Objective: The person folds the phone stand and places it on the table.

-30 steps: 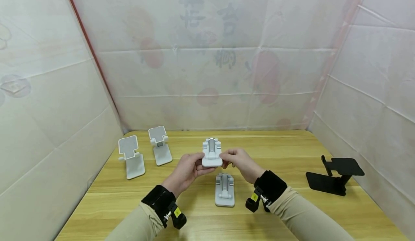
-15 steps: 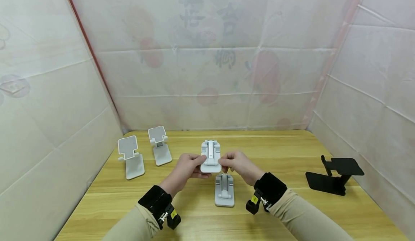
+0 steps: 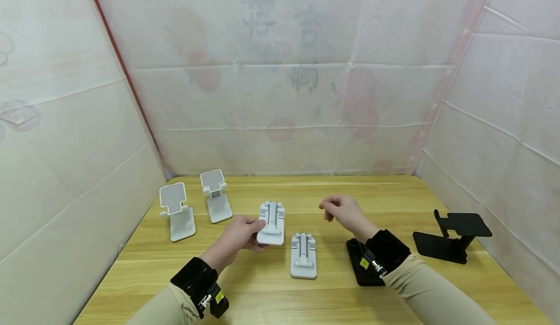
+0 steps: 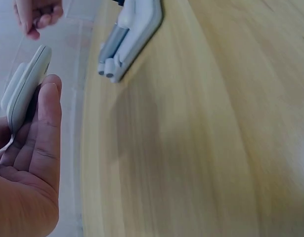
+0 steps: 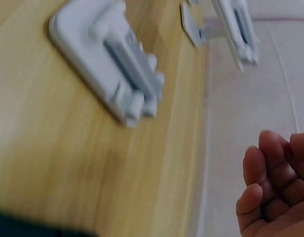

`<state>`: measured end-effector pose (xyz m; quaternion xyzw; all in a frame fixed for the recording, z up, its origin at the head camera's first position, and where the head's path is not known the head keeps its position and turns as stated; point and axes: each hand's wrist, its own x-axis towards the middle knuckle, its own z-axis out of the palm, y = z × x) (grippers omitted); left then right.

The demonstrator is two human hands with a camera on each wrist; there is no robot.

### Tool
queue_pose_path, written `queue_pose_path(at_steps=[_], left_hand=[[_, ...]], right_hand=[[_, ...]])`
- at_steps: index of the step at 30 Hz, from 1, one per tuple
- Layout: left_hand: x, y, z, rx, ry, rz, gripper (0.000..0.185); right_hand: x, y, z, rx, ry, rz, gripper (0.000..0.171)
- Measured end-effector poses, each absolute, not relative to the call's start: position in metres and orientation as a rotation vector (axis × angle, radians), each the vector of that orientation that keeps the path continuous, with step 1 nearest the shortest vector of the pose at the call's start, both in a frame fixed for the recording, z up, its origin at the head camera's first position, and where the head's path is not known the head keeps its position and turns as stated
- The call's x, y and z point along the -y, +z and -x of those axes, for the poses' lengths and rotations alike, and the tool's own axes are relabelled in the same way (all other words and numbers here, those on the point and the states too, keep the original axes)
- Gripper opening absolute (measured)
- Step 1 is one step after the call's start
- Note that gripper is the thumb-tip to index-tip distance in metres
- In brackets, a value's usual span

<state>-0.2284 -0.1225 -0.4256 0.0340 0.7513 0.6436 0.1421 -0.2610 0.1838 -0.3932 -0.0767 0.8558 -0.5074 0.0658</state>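
My left hand (image 3: 236,237) holds a folded white phone stand (image 3: 271,225) above the table, thumb on its front and fingers behind it. The left wrist view shows this same stand edge-on in the fingers. A second folded white phone stand (image 3: 303,264) lies on the table to the right of the held one. My right hand (image 3: 345,213) is raised to the right with nothing in it, its fingers (image 5: 254,165) loosely curled in the right wrist view. Beneath the right wrist lies a folded black phone stand (image 3: 359,269), partly hidden by the wristband.
Two unfolded white phone stands, one nearer (image 3: 181,225) and one farther (image 3: 220,208), stand at the back left. An unfolded black phone stand (image 3: 470,224) is at the right. Sheeted walls (image 3: 280,96) enclose the wooden table's (image 3: 350,189) back and sides.
My right hand has let go of the held white stand and moved right. My left hand has brought that stand left and closer. The folded black stand has come into view under the right wrist.
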Motion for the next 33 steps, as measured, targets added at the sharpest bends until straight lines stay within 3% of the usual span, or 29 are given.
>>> queue_pose_path(at_steps=[9, 16, 25, 33], left_hand=[[0.137, -0.437, 0.216, -2.208, 1.702, -0.058, 0.032], [0.147, -0.445, 0.210, -2.217, 1.637, -0.096, 0.031], [0.151, -0.454, 0.206, -2.238, 1.556, -0.082, 0.030], [0.149, -0.457, 0.206, -2.370, 1.423, -0.052, 0.031]], right_hand=[[-0.250, -0.385, 0.265, -2.953, -1.212, 0.260, 0.037], [-0.357, -0.448, 0.305, -3.248, -1.008, 0.149, 0.059], [-0.385, -0.401, 0.253, -3.612, -0.696, 0.146, 0.021], [-0.417, -0.410, 0.234, -3.728, -0.459, -0.153, 0.026]])
